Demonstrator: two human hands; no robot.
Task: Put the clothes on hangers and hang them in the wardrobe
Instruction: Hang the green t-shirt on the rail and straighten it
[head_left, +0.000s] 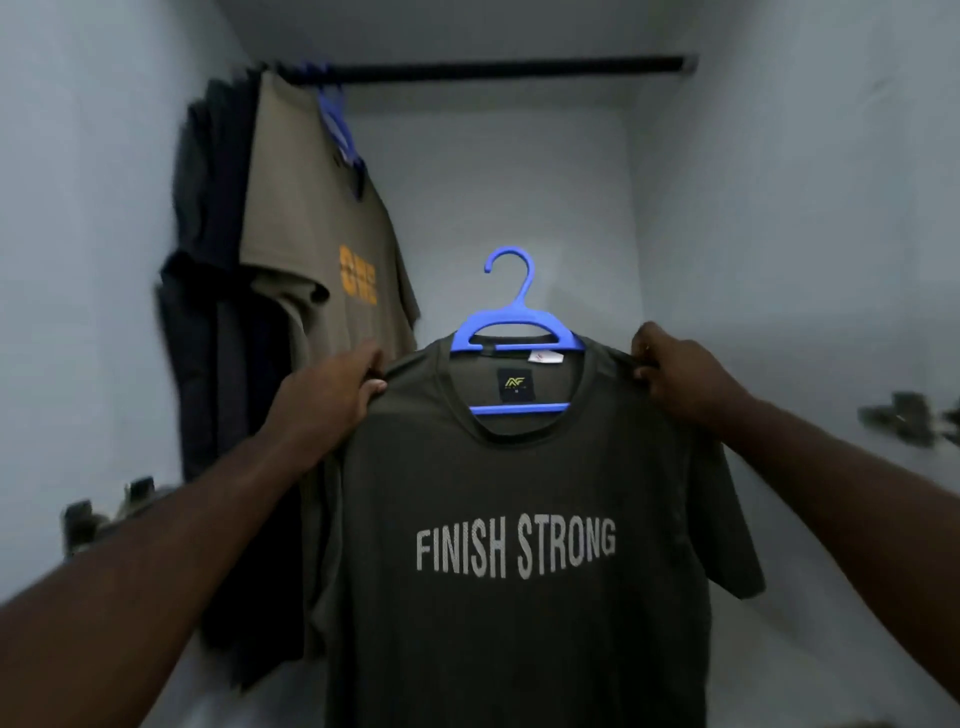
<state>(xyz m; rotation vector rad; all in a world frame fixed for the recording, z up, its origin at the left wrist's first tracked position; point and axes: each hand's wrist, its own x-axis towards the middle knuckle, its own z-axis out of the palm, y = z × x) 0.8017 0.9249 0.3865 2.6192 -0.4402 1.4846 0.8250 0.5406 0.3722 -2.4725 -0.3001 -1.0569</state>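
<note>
Head view: a dark green cotton T-shirt with grey letters (498, 519) is held up on a blue plastic hanger (511, 332), pinched at its shoulders by the left hand (332, 387) at 9 o'clock and the right hand (675, 371) at 3 o'clock. The long black wardrobe rail (509, 70) is seen at 12 o'clock, well above the hook, running left to right, so a lift straight up is likely needed. Both hands look equally near it.

Both arms outstretched, left hand (332, 387) and right hand (675, 374) pinching.
</note>
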